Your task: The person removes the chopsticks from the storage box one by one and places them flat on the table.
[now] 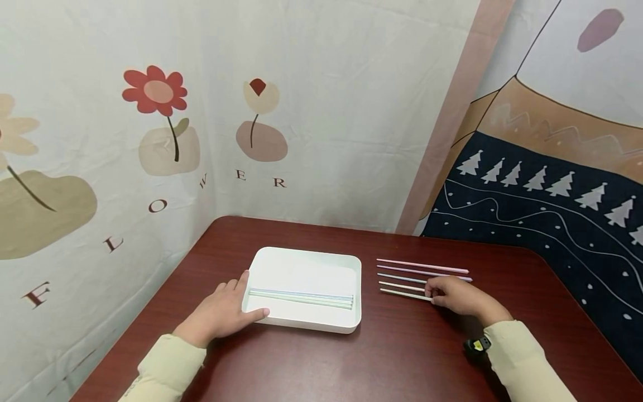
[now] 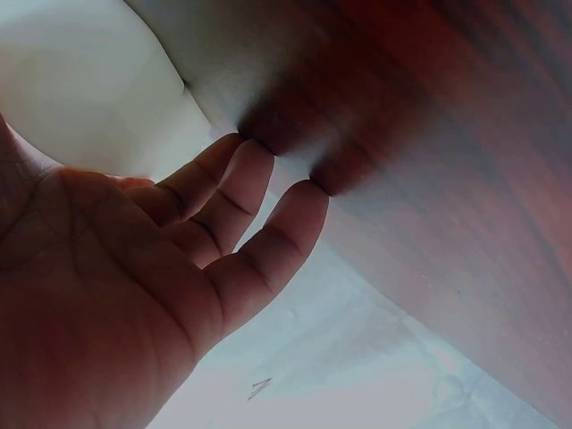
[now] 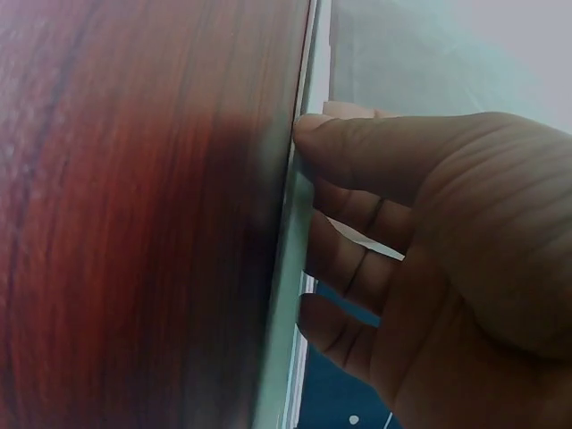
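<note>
A white tray [image 1: 303, 268] lies on the table with several pastel chopsticks [image 1: 301, 298] in its front half. Around the tray's front left corner rests my left hand [image 1: 223, 310], thumb at the front rim and fingers spread along the left side; in the left wrist view its fingertips [image 2: 299, 210] touch the table. To the right of the tray, several more chopsticks lie in a row: pink [image 1: 422, 265], purple [image 1: 412, 271], blue [image 1: 399, 277], cream [image 1: 399, 286] and green [image 1: 402, 293]. My right hand [image 1: 459, 296] pinches the green chopstick [image 3: 286, 277] near its right end.
The dark red wooden table [image 1: 402, 352] reaches back to a flower-print cloth [image 1: 321, 111]. At the right hangs a navy cloth with white trees [image 1: 532, 223]. A small black device [image 1: 476, 346] sits on my right wrist.
</note>
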### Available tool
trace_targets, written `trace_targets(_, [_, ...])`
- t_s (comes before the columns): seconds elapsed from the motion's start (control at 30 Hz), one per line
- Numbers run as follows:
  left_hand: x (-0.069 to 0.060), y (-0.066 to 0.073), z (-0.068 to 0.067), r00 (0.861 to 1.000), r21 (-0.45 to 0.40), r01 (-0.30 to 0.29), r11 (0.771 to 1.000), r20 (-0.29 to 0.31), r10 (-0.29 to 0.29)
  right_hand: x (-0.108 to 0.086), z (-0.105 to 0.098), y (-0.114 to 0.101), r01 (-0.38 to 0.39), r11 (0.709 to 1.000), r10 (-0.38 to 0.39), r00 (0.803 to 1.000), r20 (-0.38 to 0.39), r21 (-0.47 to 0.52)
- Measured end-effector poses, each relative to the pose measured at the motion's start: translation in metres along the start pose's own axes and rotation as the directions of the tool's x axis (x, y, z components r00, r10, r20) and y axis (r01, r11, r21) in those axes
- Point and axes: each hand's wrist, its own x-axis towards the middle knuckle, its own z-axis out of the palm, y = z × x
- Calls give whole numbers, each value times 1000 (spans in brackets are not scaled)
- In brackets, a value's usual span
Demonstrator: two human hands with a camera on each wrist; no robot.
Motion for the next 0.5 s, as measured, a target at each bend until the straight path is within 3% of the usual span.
trace_targets(0.3, [3,-3,4,1000,-1,3,1000,-3,-3,0,4,0,-36,999,36,999,9,1])
trace_targets(0.5, [2,-3,3,1000,-8,11,1000,3,-11,1,4,2,-16,1000,16,1000,7,-6])
